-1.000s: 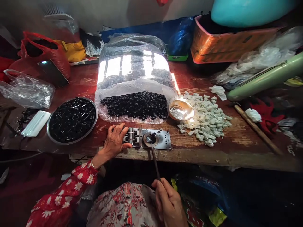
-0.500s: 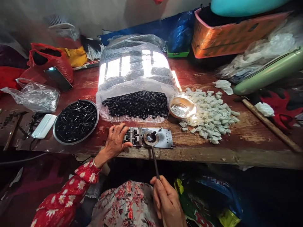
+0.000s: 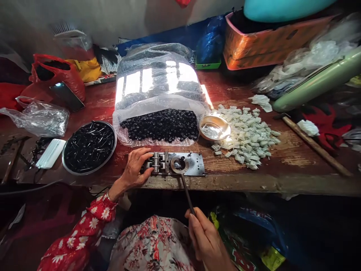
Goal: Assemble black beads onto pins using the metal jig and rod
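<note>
A metal jig [image 3: 194, 163] lies along the bench's front edge, with small clamp blocks at its left end and a round ring [image 3: 179, 164] in the middle. My left hand [image 3: 137, 165] grips the left end, thumb at the near side and fingers over the far side. A dark lever handle [image 3: 187, 194] runs from the ring towards me. My right hand [image 3: 204, 235] is wrapped round its near end, below the bench edge. Behind the jig, black round parts [image 3: 160, 126] spill from a clear plastic bag [image 3: 158, 81].
Left stands a metal bowl [image 3: 114, 150] of black parts with pins, beside a white box [image 3: 50, 153]. To the right are a shallow dish [image 3: 222, 128], a heap of pale plastic pieces [image 3: 254, 137] and a hammer [image 3: 316, 145]. An orange crate [image 3: 270, 43] stands behind.
The near end of the lever handle has swung slightly right with my right hand. My left hand stays at the jig, its fingers shifted a little. The whole view has moved slightly.
</note>
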Motion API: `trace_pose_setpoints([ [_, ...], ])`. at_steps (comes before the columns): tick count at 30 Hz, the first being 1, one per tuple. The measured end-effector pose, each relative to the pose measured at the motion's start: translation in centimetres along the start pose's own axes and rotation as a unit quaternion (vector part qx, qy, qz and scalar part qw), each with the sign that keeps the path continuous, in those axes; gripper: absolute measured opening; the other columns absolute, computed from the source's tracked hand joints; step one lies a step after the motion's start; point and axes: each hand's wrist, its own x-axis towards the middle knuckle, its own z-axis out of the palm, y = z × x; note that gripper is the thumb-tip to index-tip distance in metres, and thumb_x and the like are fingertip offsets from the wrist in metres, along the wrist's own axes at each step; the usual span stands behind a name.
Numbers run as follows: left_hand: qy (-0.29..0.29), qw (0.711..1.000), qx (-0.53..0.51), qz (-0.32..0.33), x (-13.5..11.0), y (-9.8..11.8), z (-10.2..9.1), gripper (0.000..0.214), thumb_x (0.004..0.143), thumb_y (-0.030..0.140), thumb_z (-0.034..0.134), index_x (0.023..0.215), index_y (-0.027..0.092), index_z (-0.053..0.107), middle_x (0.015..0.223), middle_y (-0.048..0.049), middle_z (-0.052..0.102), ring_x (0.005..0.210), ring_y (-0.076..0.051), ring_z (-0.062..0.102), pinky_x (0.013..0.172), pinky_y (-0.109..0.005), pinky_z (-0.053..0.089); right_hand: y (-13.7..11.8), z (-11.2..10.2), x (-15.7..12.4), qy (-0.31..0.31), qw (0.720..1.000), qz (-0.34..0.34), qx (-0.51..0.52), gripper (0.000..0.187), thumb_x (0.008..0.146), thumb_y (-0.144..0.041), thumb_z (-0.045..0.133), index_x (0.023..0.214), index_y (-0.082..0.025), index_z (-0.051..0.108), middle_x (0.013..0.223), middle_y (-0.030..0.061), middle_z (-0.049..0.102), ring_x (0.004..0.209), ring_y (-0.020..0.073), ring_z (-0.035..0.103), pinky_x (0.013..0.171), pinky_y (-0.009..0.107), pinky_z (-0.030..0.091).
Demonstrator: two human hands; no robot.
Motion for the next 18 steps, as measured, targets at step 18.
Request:
trace_pose_setpoints([
  [18,-0.096,0.993,-0.045,0.046,3.6,0.6,1.2,0.011,0.075,0.02,0.066,0.086,0.021,0.068,0.094,-0.0059,0.074,0.098,-0.025,0.064,0.102,-0.045,0.044,-3.5,-19.0,12.6,0.201,0.614,-0.428,-0.633,0.038,0.1,-0.043,0.038,0.118,-0.028,0.068,0.087,0.0144,0.076,0.072,0.0335,0.067,0.064,0.047,0.038],
])
